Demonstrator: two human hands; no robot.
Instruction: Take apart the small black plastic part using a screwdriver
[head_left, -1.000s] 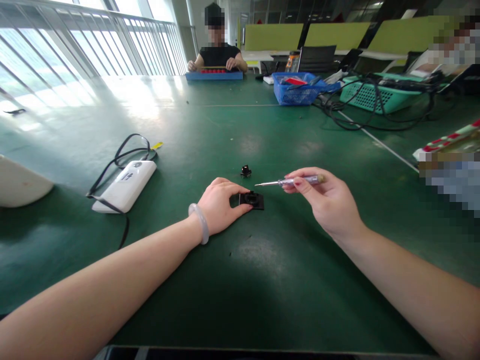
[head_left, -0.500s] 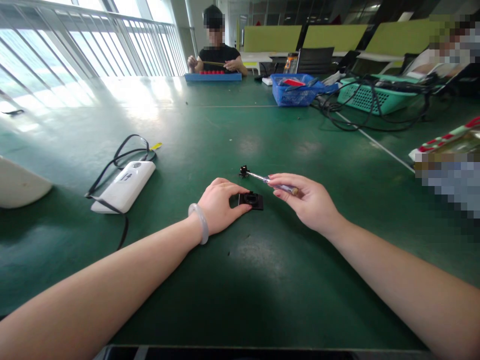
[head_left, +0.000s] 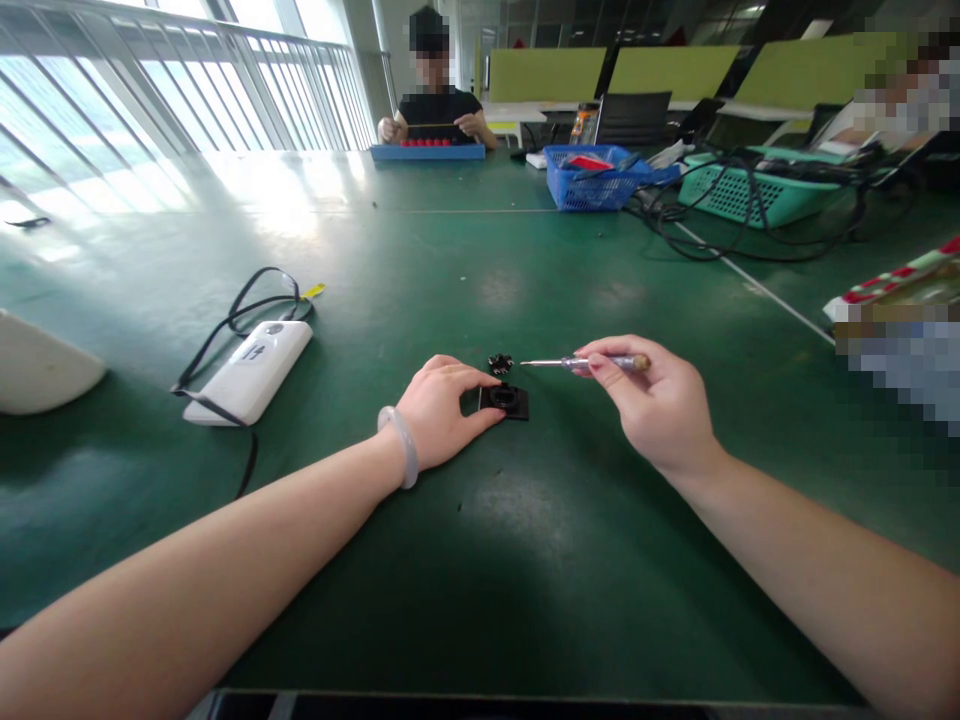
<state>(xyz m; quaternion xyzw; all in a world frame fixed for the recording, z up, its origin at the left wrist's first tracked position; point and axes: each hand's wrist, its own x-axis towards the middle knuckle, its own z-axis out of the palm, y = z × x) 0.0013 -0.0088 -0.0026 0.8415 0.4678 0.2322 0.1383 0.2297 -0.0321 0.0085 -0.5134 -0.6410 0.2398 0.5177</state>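
Note:
My left hand grips a small flat black piece with a raised round middle by its left side, on the green table. Just beyond that piece lies a cluster of tiny dark parts, too small to name. In my right hand is a screwdriver with a clear handle, held nearly level between thumb and fingers. Its thin metal tip points left and stops a little short of the tiny parts.
A white power bank with a black cable lies to the left. Farther back are a blue basket, a green basket and tangled black cables. Across the table, a person handles something thin behind a blue tray.
My right hand has moved right with the screwdriver, now turned more level and its tip clear of the tiny dark parts. Those parts sit closer to the flat black piece. My left hand stays put.

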